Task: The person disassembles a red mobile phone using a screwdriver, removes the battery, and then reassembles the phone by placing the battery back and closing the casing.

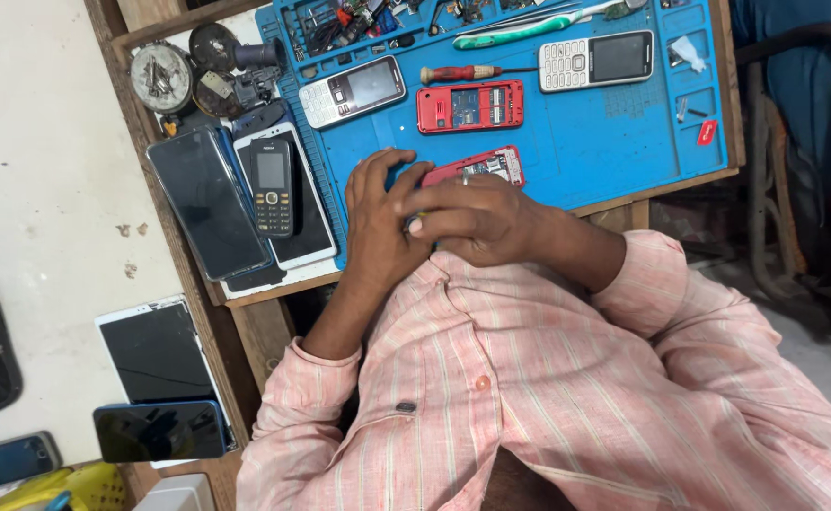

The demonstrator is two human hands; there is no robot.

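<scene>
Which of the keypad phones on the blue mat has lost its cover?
The red phone in the middle: its insides show, while the two silver phones beside it keep screens and keys.

Views: one only, head cam; no 2nd view, so no shared area.
Position: worn on head, above chest and hands.
Facing: steeply down and fwd, over pink striped shirt (548,378) toward blue work mat (614,123).
Roll: frame tilted; bench edge (274,284) runs diagonal, mat skewed.
Nearness: close; shirt fills lower half, left hand (378,222) and right hand (477,218) mid-frame.
Far limit: mat's rear edge cut by top of frame.
Left margin: pale floor (46,142).
</scene>
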